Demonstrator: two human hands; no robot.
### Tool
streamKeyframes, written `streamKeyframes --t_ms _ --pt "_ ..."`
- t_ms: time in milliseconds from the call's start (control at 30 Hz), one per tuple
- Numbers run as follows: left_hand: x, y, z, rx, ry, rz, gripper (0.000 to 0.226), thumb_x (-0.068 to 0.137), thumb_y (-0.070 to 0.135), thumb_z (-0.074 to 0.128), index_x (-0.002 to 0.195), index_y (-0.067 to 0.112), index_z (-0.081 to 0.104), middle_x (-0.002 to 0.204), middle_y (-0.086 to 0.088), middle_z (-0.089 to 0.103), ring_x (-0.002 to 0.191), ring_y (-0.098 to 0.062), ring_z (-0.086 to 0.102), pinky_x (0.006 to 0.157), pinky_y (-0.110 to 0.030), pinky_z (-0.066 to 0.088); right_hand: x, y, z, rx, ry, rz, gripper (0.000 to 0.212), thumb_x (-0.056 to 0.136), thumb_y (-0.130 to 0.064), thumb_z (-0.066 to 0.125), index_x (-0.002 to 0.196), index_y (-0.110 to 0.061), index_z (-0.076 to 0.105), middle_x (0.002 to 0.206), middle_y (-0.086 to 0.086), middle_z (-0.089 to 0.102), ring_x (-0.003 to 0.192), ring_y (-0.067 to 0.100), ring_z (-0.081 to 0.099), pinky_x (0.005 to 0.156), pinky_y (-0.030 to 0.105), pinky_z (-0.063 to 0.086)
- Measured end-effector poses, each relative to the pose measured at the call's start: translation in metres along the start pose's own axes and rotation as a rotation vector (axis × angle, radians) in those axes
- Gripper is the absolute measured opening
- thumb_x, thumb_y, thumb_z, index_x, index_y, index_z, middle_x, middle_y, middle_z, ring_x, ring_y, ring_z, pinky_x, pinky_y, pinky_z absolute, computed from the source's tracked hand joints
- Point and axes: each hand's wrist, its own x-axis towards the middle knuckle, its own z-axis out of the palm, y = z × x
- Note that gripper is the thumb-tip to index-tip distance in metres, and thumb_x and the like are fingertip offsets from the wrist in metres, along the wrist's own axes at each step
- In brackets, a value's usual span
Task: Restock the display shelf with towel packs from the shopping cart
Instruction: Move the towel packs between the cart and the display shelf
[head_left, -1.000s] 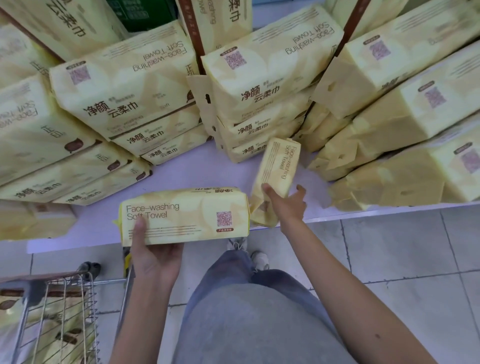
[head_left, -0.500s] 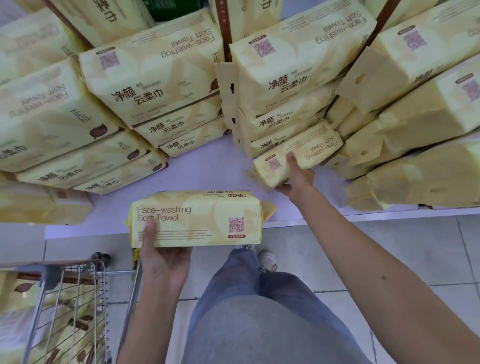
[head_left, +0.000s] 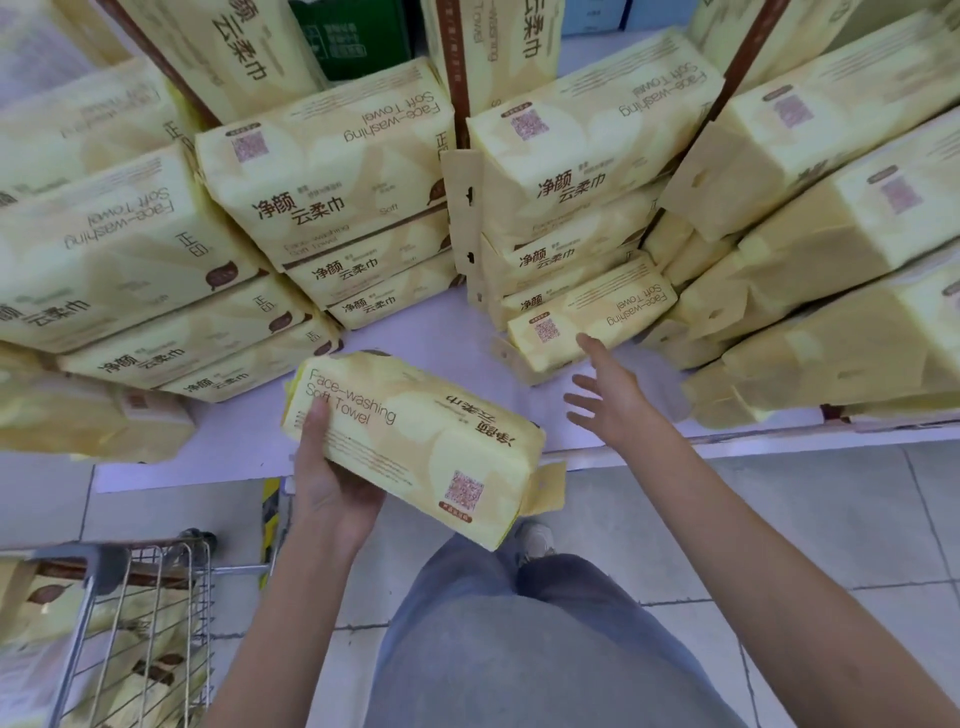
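My left hand grips a yellow towel pack from below, thumb on its top face, tilted over the front edge of the white display shelf. My right hand hovers open with spread fingers just in front of a second towel pack. That pack lies on the shelf against the bottom of the middle stack, apart from my fingers. The shopping cart stands at the lower left with more yellow packs inside.
Stacks of the same yellow packs crowd the shelf at left, centre and right, some leaning. A bare strip of shelf runs between the left and middle stacks. A green box stands at the back. Grey floor tiles lie below the shelf edge.
My right hand laid its pack flat against the middle stack, let go and drew back open. My left hand's pack tilted and moved right, closer to the shelf.
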Motion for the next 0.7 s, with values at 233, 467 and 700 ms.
streamKeyframes --t_ms 233,467,700 --pt "0.006 0.017 0.063 0.372 -0.11 -0.07 0.035 0.086 0.042 0.056 0.108 0.016 0.065 0.099 -0.005 0.074 0.093 -0.023 0.068 0.08 -0.039 0.052 -0.058 -0.031 0.047 -0.309 -0.363 -0.184 0.074 0.071 -0.068 0.063 0.133 -0.033 0.042 0.129 -0.002 0.051 0.117 0.024 0.052 0.091 0.044 0.044" --pt "-0.004 0.004 0.09 0.625 -0.221 -0.087 0.038 0.088 0.048 0.057 0.108 0.019 0.067 0.108 -0.005 0.072 0.104 -0.023 0.066 0.098 -0.041 0.048 -0.061 -0.04 0.067 -0.257 -0.348 -0.288 0.078 0.056 -0.046 0.081 0.122 -0.012 0.058 0.101 0.005 0.072 0.085 0.02 0.071 0.069 0.03 0.055" --pt "-0.024 -0.005 0.074 0.741 -0.073 -0.059 0.024 0.092 0.044 0.052 0.096 0.026 0.068 0.108 -0.002 0.068 0.096 -0.021 0.061 0.078 -0.033 0.047 -0.048 -0.043 0.032 0.116 -0.147 -0.208 0.038 0.075 -0.043 0.073 0.097 -0.013 0.064 0.098 0.005 0.072 0.086 0.021 0.068 0.079 0.036 0.056"
